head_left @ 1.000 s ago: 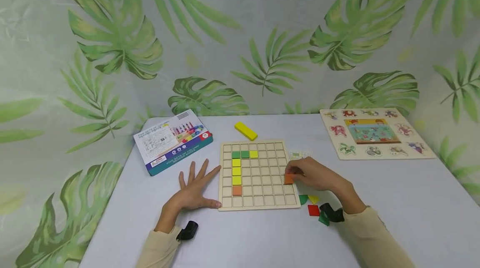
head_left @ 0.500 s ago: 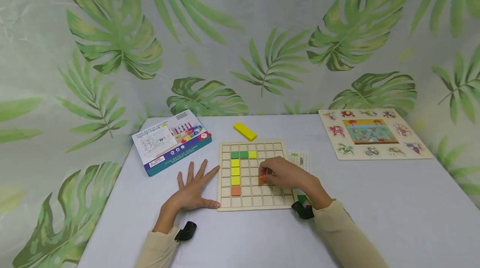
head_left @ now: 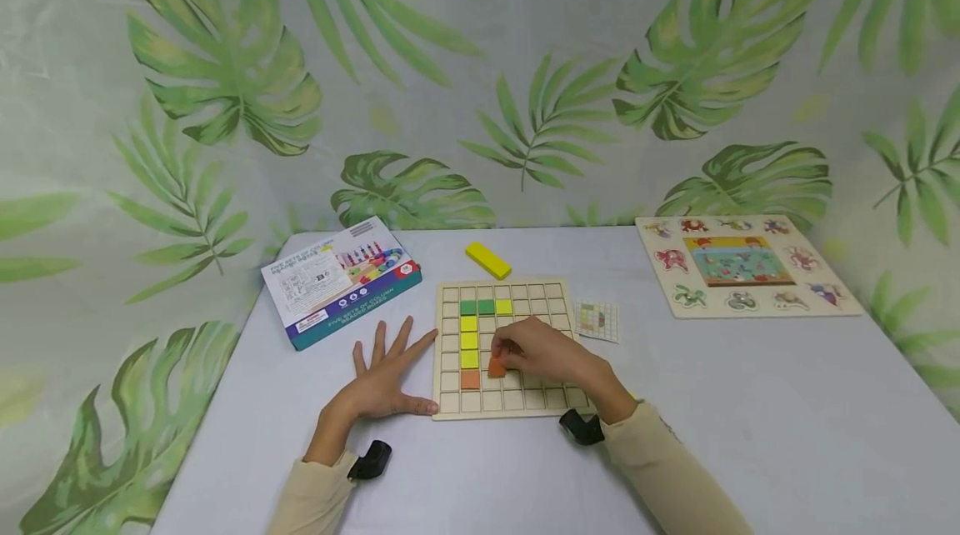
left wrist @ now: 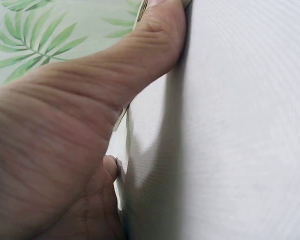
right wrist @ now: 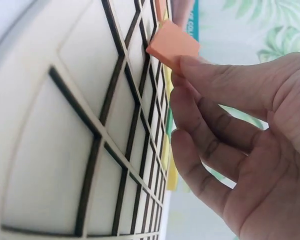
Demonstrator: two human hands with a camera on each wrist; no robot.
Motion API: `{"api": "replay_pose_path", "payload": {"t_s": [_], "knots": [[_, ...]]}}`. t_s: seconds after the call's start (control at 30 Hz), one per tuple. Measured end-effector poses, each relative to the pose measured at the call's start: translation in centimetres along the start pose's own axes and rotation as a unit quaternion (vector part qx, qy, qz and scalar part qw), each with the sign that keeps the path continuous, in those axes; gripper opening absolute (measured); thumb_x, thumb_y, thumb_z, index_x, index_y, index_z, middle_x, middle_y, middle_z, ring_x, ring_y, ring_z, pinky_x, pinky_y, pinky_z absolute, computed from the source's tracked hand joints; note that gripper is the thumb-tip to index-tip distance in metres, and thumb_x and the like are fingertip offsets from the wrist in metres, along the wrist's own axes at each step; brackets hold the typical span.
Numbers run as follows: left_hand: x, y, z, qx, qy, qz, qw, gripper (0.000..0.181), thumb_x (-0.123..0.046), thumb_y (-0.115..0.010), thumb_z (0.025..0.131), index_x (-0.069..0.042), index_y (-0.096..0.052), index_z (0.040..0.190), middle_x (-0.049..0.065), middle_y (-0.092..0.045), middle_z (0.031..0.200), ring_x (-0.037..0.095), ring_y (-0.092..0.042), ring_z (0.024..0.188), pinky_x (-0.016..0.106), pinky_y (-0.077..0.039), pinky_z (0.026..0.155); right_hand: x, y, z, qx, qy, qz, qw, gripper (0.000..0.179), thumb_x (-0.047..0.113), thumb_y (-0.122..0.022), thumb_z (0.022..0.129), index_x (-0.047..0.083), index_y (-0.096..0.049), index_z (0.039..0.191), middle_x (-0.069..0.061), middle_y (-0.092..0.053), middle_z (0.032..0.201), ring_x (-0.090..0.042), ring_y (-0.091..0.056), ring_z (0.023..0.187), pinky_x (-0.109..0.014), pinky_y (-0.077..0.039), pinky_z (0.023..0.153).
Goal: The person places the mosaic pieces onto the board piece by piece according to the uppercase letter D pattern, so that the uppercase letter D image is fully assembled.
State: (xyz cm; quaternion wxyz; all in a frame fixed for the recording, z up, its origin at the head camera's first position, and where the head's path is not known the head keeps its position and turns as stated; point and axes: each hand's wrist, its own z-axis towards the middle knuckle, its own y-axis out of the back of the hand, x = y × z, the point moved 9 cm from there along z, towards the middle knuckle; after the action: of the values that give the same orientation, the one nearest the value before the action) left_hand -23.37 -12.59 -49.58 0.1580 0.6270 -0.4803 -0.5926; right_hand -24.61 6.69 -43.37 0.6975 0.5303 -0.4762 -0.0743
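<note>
My right hand (head_left: 540,349) pinches an orange square tile (right wrist: 173,45) between thumb and fingers, tilted over the wooden grid board (head_left: 555,402). In the head view this tile is just right of another orange tile (head_left: 470,380) that sits in a cell. Above that one runs a column of yellow tiles (head_left: 468,341). Two green tiles (head_left: 477,307) and a yellow tile (head_left: 504,307) lie in the row at the top. My left hand (head_left: 381,385) rests on the table with fingers spread, its thumb and index fingertip touching the board's left edge.
A printed pattern card (head_left: 598,322) lies right of the board. Behind the board is a yellow block (head_left: 488,260). A boxed set (head_left: 341,281) stands back left, and a sea-animal puzzle board (head_left: 742,268) lies back right. My right forearm covers most of the loose pieces.
My right hand has carried the orange tile leftward from the board's right edge to beside the placed orange tile. The pattern card has come into fuller view. My left hand stays put.
</note>
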Motion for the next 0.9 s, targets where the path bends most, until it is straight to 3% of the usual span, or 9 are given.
{"api": "replay_pose_path", "payload": {"t_s": [0.33,0.57,0.9], "knots": [[0.3,-0.2,0.0,-0.019,-0.024,-0.003,0.9995,0.115,-0.060,-0.087,0.063,-0.033,-0.028,0.159,0.012,0.002,0.170,0.046,0.024,0.149,0.072,0.025,0.107,0.3,-0.8,0.0,0.004,-0.007,-0.004,1.0000,0.007,0.007,-0.068,0.093,0.014,-0.070,0.091,0.010,-0.065,0.080,-0.008,-0.055,0.074,-0.023,-0.049,0.070],[1.1,-0.8,0.6,-0.015,-0.007,0.011,0.9998,0.119,-0.058,-0.088,0.062,-0.034,-0.024,0.160,0.008,0.005,0.170,0.043,0.027,0.150,0.071,0.025,0.108,0.4,-1.1,0.0,0.017,-0.007,-0.009,0.9998,0.005,0.009,-0.071,0.092,0.014,-0.071,0.089,0.010,-0.065,0.080,-0.007,-0.054,0.071,-0.023,-0.048,0.064],[1.1,-0.8,0.5,-0.015,-0.006,0.007,0.9998,0.119,-0.057,-0.088,0.062,-0.034,-0.024,0.160,0.008,0.006,0.170,0.042,0.028,0.149,0.070,0.026,0.108,0.3,-1.4,-0.1,0.031,-0.006,-0.014,0.9994,0.009,0.015,-0.079,0.086,0.017,-0.072,0.093,0.009,-0.066,0.083,-0.005,-0.055,0.071,-0.022,-0.049,0.066]]}}
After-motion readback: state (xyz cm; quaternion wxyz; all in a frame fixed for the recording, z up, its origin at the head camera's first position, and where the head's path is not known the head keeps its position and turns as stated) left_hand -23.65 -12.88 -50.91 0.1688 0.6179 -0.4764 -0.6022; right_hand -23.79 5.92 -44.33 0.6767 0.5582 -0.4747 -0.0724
